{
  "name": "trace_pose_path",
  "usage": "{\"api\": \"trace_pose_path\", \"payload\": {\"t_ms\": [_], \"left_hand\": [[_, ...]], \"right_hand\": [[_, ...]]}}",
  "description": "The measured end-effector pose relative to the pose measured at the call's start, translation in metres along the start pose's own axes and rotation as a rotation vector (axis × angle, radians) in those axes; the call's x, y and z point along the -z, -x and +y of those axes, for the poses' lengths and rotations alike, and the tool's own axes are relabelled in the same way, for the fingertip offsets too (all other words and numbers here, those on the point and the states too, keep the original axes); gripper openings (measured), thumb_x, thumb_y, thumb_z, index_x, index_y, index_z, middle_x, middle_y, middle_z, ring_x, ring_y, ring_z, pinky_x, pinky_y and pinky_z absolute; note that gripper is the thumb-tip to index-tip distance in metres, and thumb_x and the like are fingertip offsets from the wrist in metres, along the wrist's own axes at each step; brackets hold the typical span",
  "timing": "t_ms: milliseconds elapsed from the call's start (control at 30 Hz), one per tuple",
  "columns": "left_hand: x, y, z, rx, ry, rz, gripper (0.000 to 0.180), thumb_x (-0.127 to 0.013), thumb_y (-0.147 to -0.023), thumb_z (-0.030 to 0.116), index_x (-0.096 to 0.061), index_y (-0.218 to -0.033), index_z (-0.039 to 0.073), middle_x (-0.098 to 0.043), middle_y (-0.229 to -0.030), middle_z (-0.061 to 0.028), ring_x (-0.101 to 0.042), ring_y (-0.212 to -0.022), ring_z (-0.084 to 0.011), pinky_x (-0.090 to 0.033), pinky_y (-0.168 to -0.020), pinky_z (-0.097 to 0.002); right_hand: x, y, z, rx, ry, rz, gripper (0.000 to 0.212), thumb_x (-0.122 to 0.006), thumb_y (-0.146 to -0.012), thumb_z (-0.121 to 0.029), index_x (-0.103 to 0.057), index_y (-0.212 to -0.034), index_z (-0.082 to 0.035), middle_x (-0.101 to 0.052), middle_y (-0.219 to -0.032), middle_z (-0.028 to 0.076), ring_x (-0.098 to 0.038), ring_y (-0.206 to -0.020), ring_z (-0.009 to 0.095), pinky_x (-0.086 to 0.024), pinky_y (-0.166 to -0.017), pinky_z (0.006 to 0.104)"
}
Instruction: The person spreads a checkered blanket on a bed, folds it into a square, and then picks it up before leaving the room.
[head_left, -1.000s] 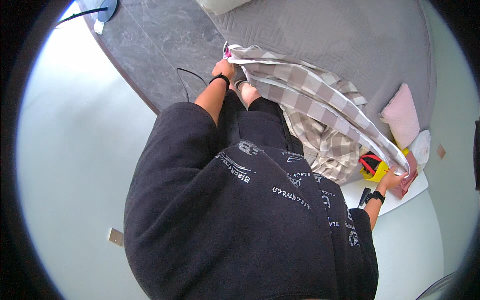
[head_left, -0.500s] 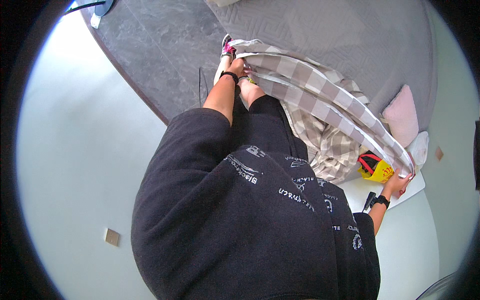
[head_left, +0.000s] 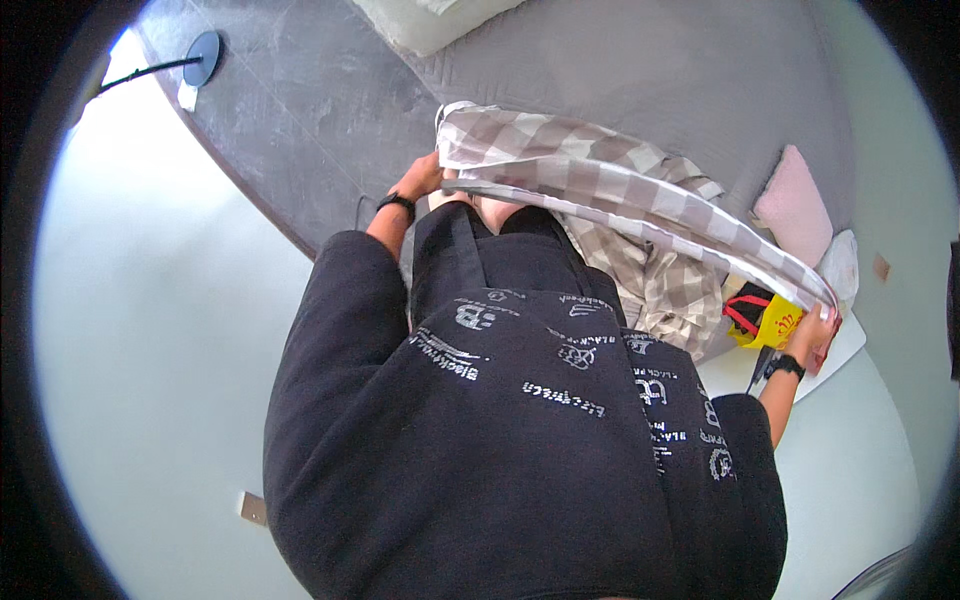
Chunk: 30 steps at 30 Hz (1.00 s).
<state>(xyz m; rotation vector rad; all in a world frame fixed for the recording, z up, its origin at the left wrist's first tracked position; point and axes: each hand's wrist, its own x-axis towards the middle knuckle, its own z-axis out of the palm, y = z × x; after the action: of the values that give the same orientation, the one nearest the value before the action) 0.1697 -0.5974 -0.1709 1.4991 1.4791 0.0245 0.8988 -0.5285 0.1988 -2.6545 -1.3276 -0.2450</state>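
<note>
A large grey-brown and white checked bedding cloth (head_left: 620,185) is stretched between my two hands, its long edge running from upper left to lower right. At the upper middle, my left hand (head_left: 421,177) is closed on one end, in front of my legs. My right hand (head_left: 811,332) grips the other end at the right, beside a yellow bag (head_left: 777,324). More of the cloth falls in loose folds (head_left: 680,295) below the taut part. Some of the fingers on both hands are hidden by the fabric.
A grey quilted bed (head_left: 700,70) lies beyond the cloth, with a pink pillow (head_left: 797,205) at its right. Next to the bag is a white tabletop (head_left: 850,340). Grey floor (head_left: 300,110) with a dark round stand base (head_left: 204,58) stretches away at the upper left.
My left hand has drawn its end of the cloth to the left and nearer to me. The right hand has shifted slightly right, keeping its hold. The view has tilted a little.
</note>
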Motion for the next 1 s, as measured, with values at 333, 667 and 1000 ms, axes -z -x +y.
{"api": "trace_pose_path", "payload": {"t_ms": [333,667,1000], "left_hand": [[0.168,0.137,0.113,-0.135,0.205,0.274,0.018,-0.054,-0.078,0.016,-0.054,-0.085,-0.001,-0.055,-0.076,-0.0235,-0.054,-0.071,-0.0389,-0.043,-0.063,-0.0396],[0.303,0.134,0.179,-0.238,-0.373,0.653,0.014,-0.067,-0.065,0.016,-0.061,-0.074,0.006,-0.057,-0.09,-0.0071,-0.053,-0.091,-0.0266,-0.045,-0.073,-0.0354],[0.357,0.038,0.12,-0.024,0.443,0.057,0.027,-0.066,-0.077,0.025,-0.063,-0.081,-0.002,-0.055,-0.063,-0.0055,-0.049,-0.061,-0.0098,-0.041,-0.053,-0.0283]], "right_hand": [[0.002,-0.155,-0.077,-0.022,-0.7,0.194,0.029,-0.061,-0.074,-0.012,-0.06,-0.1,0.002,-0.061,-0.091,0.008,-0.058,-0.077,0.016,-0.048,-0.067,0.0286],[0.108,-0.286,-0.374,-0.103,-1.245,0.037,0.016,-0.058,-0.079,-0.013,-0.061,-0.092,-0.004,-0.058,-0.088,0.004,-0.055,-0.082,0.016,-0.047,-0.07,0.0295],[0.113,-0.307,-0.391,-0.063,-1.176,0.076,0.043,-0.05,-0.075,0.001,-0.042,-0.116,0.011,-0.051,-0.107,0.018,-0.049,-0.105,0.025,-0.042,-0.092,0.0322]]}}
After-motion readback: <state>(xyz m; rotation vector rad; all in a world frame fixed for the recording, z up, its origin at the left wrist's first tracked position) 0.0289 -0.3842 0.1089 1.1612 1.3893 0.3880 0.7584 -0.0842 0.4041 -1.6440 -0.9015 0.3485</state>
